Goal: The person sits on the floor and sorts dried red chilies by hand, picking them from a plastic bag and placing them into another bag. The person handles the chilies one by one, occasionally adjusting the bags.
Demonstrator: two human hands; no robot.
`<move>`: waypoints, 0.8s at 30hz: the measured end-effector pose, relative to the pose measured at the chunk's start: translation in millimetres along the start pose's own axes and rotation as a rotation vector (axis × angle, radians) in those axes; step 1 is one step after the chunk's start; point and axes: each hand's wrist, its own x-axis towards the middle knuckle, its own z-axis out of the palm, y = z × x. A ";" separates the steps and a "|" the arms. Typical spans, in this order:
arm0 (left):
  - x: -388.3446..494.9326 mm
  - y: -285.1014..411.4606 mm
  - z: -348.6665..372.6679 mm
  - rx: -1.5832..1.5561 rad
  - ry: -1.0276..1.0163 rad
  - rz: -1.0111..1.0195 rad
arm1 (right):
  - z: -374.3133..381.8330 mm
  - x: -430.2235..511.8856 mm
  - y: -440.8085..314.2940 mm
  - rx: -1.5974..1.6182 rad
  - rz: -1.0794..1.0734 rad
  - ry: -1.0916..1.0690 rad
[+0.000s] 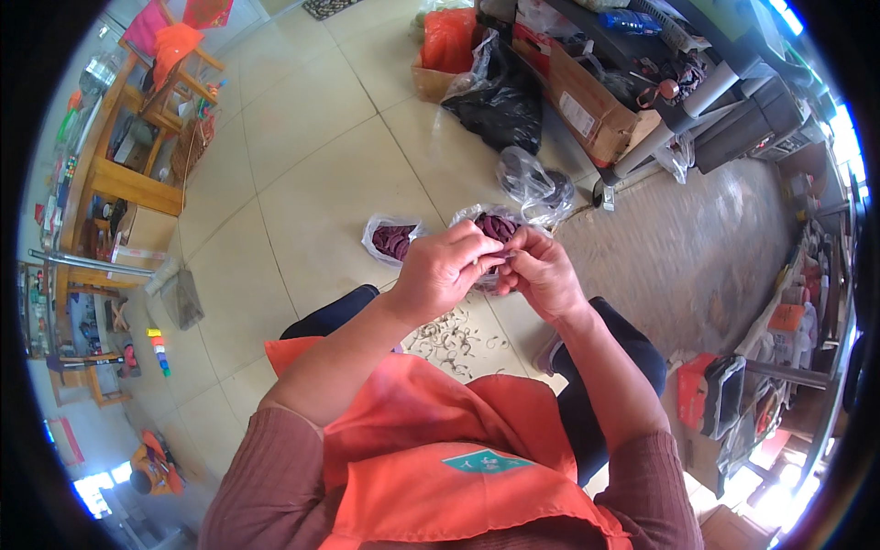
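My left hand and my right hand meet in front of me, fingertips almost touching. Pinched between them is a small purple piece, mostly hidden by the fingers. Directly beneath lies an open clear plastic bag of dark purple pieces, partly covered by both hands. To its left, a smaller plastic bag holds similar purple pieces. Thin curled scraps are scattered over the tiled floor between my feet.
Beyond the bags are a knotted clear bag, a black plastic bag and a cardboard box by a metal-legged rack. At left stand wooden furniture, a dustpan and colourful toy blocks. Another person is at lower left.
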 end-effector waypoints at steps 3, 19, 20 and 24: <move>-0.9 -9.5 -4.9 -0.136 0.101 -0.119 | 5.2 0.9 0.3 -0.015 -0.077 -0.016; -5.6 -17.3 0.7 -0.366 0.196 -0.428 | 8.0 6.9 -6.3 -0.854 -0.233 0.227; -3.5 -19.2 -5.8 -0.512 0.284 -0.535 | 3.3 7.4 -7.0 -0.996 -0.225 0.245; 2.6 -29.0 -24.8 -0.735 0.376 -0.573 | -16.0 -0.5 -1.4 -1.305 -0.116 -0.274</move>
